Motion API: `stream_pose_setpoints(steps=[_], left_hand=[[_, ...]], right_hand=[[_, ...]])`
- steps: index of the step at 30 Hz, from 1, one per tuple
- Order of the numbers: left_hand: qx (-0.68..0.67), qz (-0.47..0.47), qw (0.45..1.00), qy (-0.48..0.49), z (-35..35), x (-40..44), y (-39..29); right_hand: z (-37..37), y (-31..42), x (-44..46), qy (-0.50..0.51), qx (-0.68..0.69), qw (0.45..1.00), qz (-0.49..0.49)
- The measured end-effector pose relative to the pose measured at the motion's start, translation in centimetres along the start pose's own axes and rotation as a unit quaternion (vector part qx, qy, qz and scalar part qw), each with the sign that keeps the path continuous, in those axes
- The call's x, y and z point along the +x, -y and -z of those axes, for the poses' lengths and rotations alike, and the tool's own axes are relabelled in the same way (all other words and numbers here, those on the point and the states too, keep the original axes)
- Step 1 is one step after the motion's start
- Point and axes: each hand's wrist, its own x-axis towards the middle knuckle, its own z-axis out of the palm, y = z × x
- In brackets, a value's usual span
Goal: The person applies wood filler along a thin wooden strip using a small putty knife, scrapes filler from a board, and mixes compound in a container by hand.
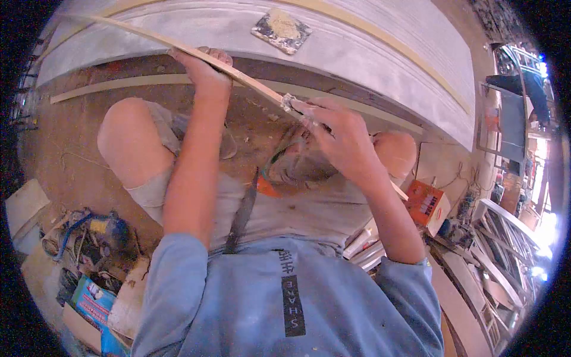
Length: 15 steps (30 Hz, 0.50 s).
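Observation:
A long thin wooden strip (250,82) runs slantwise from the upper left, over the person's lap, down to the right. My left hand (207,64) is wrapped round its upper part. My right hand (330,122) pinches a small whitish crumpled piece (289,102) against the strip further down. What that piece is made of cannot be made out. Beyond the hands lies a white panel (220,30) with yellowish strips along it. On the panel rests a dark square board (281,31) with a beige lump of paste on top.
An orange-red box (423,202) stands to the right of the knees. Stacked boards and frames (488,268) lie at the lower right. A blue tool with a hose (110,232) and a blue packet (95,303) are at the lower left. Another pale strip (125,85) lies below the panel's edge.

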Motion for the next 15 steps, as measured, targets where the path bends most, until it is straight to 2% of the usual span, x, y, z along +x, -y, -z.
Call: stream_pose_setpoints(steps=[1, 2, 4, 8, 10, 14, 15], left_hand=[[-0.008, 0.004, 0.999, -0.044, -0.6, -0.6, 0.0], [-0.008, 0.006, 0.999, -0.043, -0.4, -0.4, 0.1], [-0.019, -0.006, 1.0, 0.004, 0.1, 0.4, 0.2], [-0.021, 0.035, 0.998, 0.05, 1.1, 0.7, -0.2], [-0.018, 0.023, 0.999, 0.042, 0.6, 0.4, 0.0], [0.017, -0.01, 0.999, 0.028, 1.2, 1.9, 0.3], [0.022, -0.007, 0.998, 0.056, 1.8, 2.1, 0.2]], right_hand=[[0.4, 0.2, 0.0, 0.015, -0.022, 1.0, -0.003], [0.8, 0.2, -0.2, 0.014, -0.023, 1.0, -0.005], [1.8, -0.1, -0.5, 0.093, -0.126, 0.984, -0.079], [2.0, 0.7, -0.7, 0.061, -0.069, 0.991, -0.1], [1.5, 1.5, -0.1, -0.059, -0.154, 0.983, 0.081], [0.3, 1.7, 0.7, -0.016, -0.238, 0.965, 0.105], [0.9, 2.1, 0.5, 0.007, -0.259, 0.96, 0.103]])
